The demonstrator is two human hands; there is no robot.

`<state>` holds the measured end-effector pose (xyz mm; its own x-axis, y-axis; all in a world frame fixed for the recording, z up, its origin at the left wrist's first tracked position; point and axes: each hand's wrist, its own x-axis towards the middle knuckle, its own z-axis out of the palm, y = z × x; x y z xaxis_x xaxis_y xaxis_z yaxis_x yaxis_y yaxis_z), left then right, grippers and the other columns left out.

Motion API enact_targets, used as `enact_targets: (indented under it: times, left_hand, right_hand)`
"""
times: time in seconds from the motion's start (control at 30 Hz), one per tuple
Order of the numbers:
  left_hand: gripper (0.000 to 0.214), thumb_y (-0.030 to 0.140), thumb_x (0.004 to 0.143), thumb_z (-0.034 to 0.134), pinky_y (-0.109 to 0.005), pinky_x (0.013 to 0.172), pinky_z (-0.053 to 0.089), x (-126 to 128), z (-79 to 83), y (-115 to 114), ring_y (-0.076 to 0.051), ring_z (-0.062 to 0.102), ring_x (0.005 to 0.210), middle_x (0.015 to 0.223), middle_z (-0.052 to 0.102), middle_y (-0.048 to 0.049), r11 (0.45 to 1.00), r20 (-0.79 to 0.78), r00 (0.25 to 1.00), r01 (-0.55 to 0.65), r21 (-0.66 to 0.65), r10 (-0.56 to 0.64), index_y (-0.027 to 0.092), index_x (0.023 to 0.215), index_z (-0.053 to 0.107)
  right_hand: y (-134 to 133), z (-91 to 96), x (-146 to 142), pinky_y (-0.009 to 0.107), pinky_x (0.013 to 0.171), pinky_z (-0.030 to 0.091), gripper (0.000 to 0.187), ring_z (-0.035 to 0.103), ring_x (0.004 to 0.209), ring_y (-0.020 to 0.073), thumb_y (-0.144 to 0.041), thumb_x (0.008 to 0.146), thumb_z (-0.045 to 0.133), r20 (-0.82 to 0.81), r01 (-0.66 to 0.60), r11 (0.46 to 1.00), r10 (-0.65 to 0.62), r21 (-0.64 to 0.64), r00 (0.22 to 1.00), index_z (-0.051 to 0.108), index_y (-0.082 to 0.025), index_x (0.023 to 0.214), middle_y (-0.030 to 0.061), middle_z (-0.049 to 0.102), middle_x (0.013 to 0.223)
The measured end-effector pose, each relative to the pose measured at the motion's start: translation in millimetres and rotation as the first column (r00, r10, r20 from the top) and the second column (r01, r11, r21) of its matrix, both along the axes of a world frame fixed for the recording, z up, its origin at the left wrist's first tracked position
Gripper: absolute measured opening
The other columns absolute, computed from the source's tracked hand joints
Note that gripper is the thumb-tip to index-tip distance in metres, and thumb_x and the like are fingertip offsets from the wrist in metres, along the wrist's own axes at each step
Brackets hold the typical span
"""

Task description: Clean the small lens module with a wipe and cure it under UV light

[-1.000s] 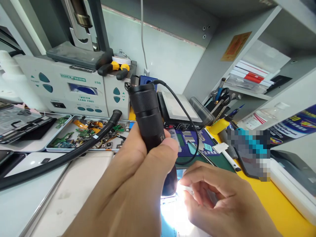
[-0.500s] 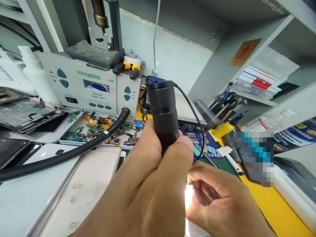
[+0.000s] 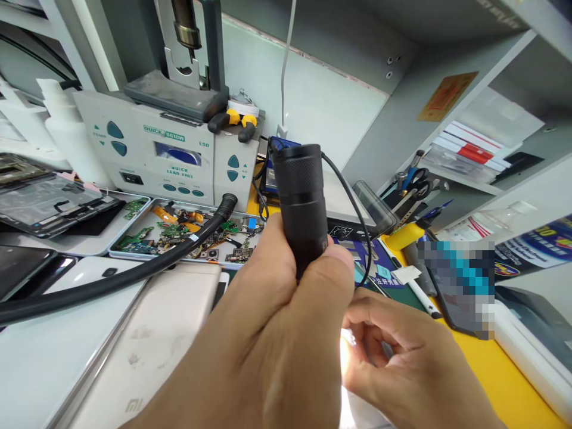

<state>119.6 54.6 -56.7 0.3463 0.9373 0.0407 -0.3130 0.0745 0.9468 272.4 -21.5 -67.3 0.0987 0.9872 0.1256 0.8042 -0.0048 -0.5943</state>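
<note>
My left hand point(image 3: 286, 322) is wrapped round a black flashlight point(image 3: 304, 205). Its knurled tail points up, and bright light falls below the fist. Just to the right, my right hand point(image 3: 406, 363) is closed in a pinch, its thumb and fingertips lit by the beam. Whatever lies between those fingertips is mostly hidden by my left hand and washed out by the glare. Under the right hand a pale, strongly lit surface partly shows. A thin black cable point(image 3: 353, 190) curves down behind the flashlight towards the right hand.
At the back left stands a hot air station point(image 3: 179, 173); its black hose point(image 3: 134, 275) crosses above a tray of circuit boards point(image 3: 129, 253). Phones, including a pale gold one point(image 3: 165, 333), lie at left. A yellow bottle point(image 3: 404, 235) and a white pen-like tool point(image 3: 417, 292) are at right.
The whole view has shifted slightly, so most things appear a little further right. Both hands keep nearly the same pose, and the flashlight stays in my left hand.
</note>
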Motion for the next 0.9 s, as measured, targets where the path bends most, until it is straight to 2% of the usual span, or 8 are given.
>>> enact_targets:
  times: [0.07, 0.17, 0.27, 0.37, 0.67, 0.77, 0.9]
  left_hand:
    - [0.014, 0.033, 0.086, 0.06, -0.045, 0.072, 0.06, 0, -0.9, 3, -0.033, 0.068, 0.099, 0.076, 0.067, -0.0035, 1.0, -0.052, 0.998, 0.02, 0.008, -0.019, 0.02, 0.092, 0.061]
    - [0.011, 0.03, 0.086, 0.059, -0.049, 0.075, 0.059, 0, -0.5, 6, -0.035, 0.067, 0.1, 0.075, 0.067, -0.0036, 0.999, -0.034, 0.999, 0.031, 0.019, -0.03, 0.02, 0.091, 0.06]
    - [0.012, 0.031, 0.084, 0.063, -0.046, 0.072, 0.059, 1, 3.0, 6, -0.036, 0.068, 0.096, 0.073, 0.066, -0.0044, 1.0, -0.052, 0.999, 0.001, -0.018, -0.002, 0.02, 0.089, 0.062]
    - [0.014, 0.033, 0.082, 0.064, -0.043, 0.069, 0.059, 2, 7.1, 4, -0.035, 0.069, 0.092, 0.074, 0.066, -0.0055, 0.999, -0.098, 0.995, -0.019, -0.047, 0.014, 0.02, 0.087, 0.062]
    - [0.021, 0.04, 0.08, 0.064, -0.046, 0.073, 0.057, 3, 9.7, 2, -0.039, 0.065, 0.101, 0.076, 0.066, -0.0073, 0.998, -0.141, 0.989, -0.044, -0.053, 0.036, 0.02, 0.088, 0.062]
    - [0.02, 0.038, 0.081, 0.063, -0.044, 0.07, 0.058, 3, 8.0, 2, -0.036, 0.067, 0.094, 0.076, 0.066, -0.0068, 0.998, -0.14, 0.989, -0.044, -0.044, 0.037, 0.02, 0.088, 0.062]
    - [0.016, 0.036, 0.081, 0.064, -0.039, 0.065, 0.059, 3, 5.5, 4, -0.029, 0.069, 0.08, 0.073, 0.066, -0.0046, 0.999, -0.096, 0.995, -0.039, -0.033, 0.035, 0.021, 0.085, 0.06]
  right_hand:
    - [0, 0.1, 0, 0.017, 0.043, 0.039, 0.019, 0.048, 0.048, 0.008, -0.01, 0.068, 0.055, 0.003, -0.016, 1.0, 0.016, -0.009, 1.0, 0.065, -0.023, 0.078, -0.006, 0.056, 0.06]
    - [1, -0.1, 0, 0.017, 0.042, 0.039, 0.017, 0.047, 0.048, 0.0083, -0.011, 0.069, 0.056, -0.012, 0.005, 1.0, -0.005, -0.009, 1.0, 0.066, -0.023, 0.077, -0.0051, 0.055, 0.06]
    - [2, 0.6, 0, 0.018, 0.042, 0.039, 0.016, 0.047, 0.047, 0.0085, -0.012, 0.069, 0.057, -0.022, 0.027, 1.0, -0.027, -0.005, 0.999, 0.066, -0.022, 0.077, -0.0048, 0.056, 0.059]
    - [2, 1.8, -1, 0.018, 0.041, 0.038, 0.018, 0.047, 0.047, 0.0085, -0.011, 0.068, 0.056, -0.021, -0.003, 1.0, 0.003, -0.013, 1.0, 0.066, -0.023, 0.078, -0.0046, 0.057, 0.06]
    - [3, 2.7, 0, 0.017, 0.042, 0.039, 0.017, 0.047, 0.047, 0.0084, -0.012, 0.069, 0.056, -0.013, 0.006, 1.0, -0.006, -0.007, 1.0, 0.066, -0.023, 0.076, -0.0049, 0.057, 0.06]
    - [3, 4.0, 0, 0.017, 0.042, 0.039, 0.019, 0.048, 0.048, 0.0083, -0.01, 0.069, 0.056, -0.003, -0.026, 0.999, 0.025, -0.025, 1.0, 0.067, -0.023, 0.077, -0.0047, 0.058, 0.062]
    - [3, 3.8, -1, 0.017, 0.042, 0.039, 0.017, 0.048, 0.048, 0.0084, -0.012, 0.07, 0.056, -0.014, 0.003, 1.0, -0.003, -0.01, 1.0, 0.067, -0.023, 0.077, -0.004, 0.059, 0.062]
